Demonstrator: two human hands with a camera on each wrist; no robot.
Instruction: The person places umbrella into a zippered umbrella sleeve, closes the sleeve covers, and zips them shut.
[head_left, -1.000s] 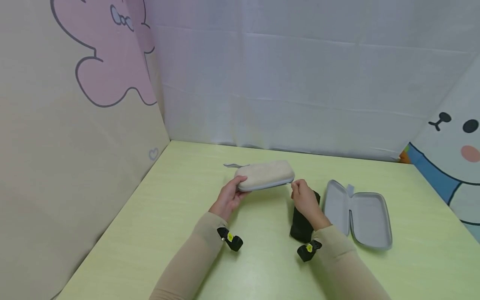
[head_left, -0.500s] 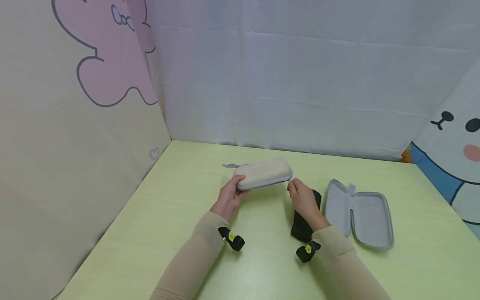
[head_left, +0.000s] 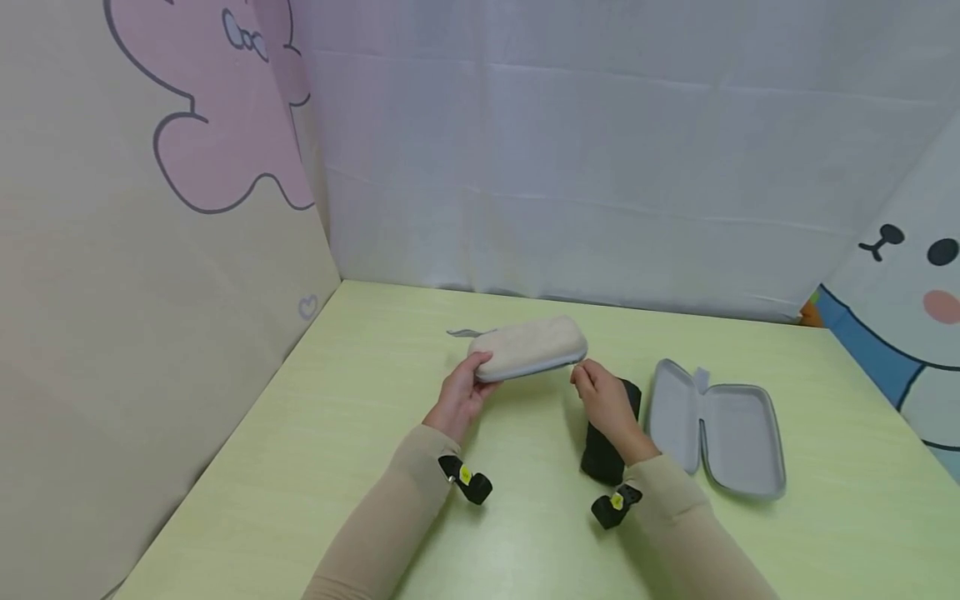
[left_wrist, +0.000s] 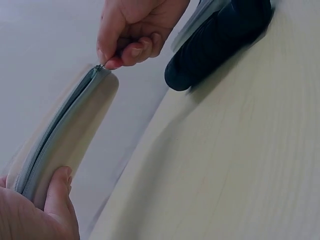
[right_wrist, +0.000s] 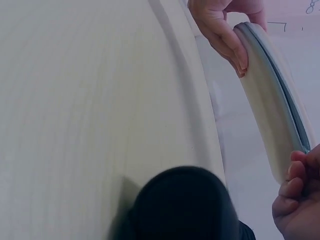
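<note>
A beige zippered case with a grey-blue zipper and a grey strap is held up above the table, tilted. My left hand grips its left end, thumb on one side and fingers on the other. At the opposite end, my right hand pinches the zipper pull, which the fingertips mostly hide. In the left wrist view, a narrow dark strip shows between the two edges of the zipper. Below the right hand lies a black pouch-like thing, partly covered by that hand and wrist.
Right of the black thing, a grey hard case lies unfolded on the pale yellow-green table. A white sheet hangs behind the table, and a side panel with a pink cartoon figure stands on the left.
Over the last second my right hand has shifted slightly left along the case's edge. The case's right end has risen a little, and my left hand keeps its grip.
</note>
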